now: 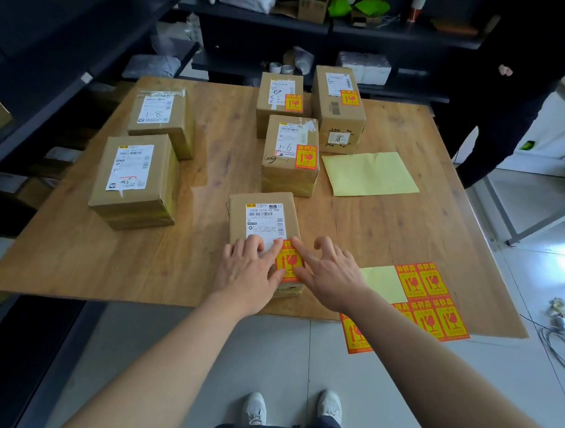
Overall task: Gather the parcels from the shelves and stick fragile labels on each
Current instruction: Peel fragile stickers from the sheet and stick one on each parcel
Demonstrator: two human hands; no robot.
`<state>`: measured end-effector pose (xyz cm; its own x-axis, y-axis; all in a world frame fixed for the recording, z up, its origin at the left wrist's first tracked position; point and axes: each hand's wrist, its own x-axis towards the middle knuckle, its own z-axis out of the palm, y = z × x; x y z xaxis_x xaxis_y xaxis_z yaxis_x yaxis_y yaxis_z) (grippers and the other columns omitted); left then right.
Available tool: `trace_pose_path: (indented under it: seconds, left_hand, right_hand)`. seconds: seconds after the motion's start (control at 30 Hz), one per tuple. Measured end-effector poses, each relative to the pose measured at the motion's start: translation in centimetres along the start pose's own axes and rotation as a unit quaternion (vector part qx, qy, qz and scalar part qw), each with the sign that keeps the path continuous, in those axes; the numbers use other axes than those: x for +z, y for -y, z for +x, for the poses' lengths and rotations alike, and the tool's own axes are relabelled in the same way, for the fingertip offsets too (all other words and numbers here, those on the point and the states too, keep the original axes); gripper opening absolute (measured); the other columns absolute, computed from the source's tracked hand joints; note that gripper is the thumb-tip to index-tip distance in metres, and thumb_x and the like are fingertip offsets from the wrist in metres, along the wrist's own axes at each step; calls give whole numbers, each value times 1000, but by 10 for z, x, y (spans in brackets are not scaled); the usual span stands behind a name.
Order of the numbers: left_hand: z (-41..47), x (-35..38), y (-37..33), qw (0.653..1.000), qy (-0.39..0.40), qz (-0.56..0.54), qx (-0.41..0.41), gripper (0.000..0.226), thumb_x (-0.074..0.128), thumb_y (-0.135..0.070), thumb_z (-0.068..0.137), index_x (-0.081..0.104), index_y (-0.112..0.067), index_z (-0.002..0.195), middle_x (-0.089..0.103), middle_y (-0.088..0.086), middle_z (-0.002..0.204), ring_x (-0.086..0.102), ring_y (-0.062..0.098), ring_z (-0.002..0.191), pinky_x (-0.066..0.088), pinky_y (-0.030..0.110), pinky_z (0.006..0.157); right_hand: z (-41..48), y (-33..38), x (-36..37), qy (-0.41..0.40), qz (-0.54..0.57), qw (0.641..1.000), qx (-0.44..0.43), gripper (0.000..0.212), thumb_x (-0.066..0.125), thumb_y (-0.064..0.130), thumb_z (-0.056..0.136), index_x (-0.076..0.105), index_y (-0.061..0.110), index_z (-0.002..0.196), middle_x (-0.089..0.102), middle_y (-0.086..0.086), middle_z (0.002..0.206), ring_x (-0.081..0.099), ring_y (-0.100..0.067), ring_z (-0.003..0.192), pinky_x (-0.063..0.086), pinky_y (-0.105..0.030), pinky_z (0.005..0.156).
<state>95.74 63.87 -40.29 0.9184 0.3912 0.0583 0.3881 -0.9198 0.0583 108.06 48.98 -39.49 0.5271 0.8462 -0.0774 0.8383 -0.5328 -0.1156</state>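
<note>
Both hands open, gripping nothing: left hand (250,267) & right hand (328,273) press flat the orange-yellow fragile sticker (288,262) on the near brown cardboard parcel (262,213) so it bonds w/o wrinkles, sticker sheet (432,302) kept handy at 3 o'clock

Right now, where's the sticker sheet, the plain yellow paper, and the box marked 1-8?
Sticker sheet (432,302): head view, on a printed sticker.
Yellow paper (369,173): head view, its middle.
1-8 box (156,111): head view, its white shipping label.

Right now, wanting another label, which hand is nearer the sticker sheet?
Right. The right hand sits just left of the sticker sheet; the left hand lies farther left, across the parcel.
</note>
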Motion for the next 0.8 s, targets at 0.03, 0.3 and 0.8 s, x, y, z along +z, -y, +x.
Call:
trace_pose_path:
  seconds: [0.03, 0.3, 0.8]
  left_hand:
    - [-3, 0, 0, 1000, -4, 4, 2, 64, 23, -63, 89, 23, -35, 146, 35, 1, 115, 36, 20, 105, 28, 39, 91]
    - [-24, -4, 2, 999, -39, -5, 10, 50, 34, -47, 95, 45, -25, 139, 45, 4, 138, 41, 27, 121, 34, 45, 96]
    - [-6, -8, -5, 998, 6, 32, 60, 51, 24, -41, 99, 31, -25, 147, 29, -10, 153, 36, 22, 128, 31, 39, 99]
  right_hand:
    - [-2, -1, 0, -1, -6, 1000, -4, 63, 11, 67, 91, 3, 42, 148, 35, -8, 132, 48, -24, 112, 41, -40, 91]
    - [-14, 6, 2, -63, 4, 998, -6, 60, 31, 56, 96, 24, 26, 148, 34, -4, 149, 37, -23, 131, 35, -38, 105]
    - [-6, 10, 8, -36, 71, 992, -98, 57, 31, 36, 102, 17, 12, 151, 14, -3, 159, 7, -15, 147, -2, -26, 117]
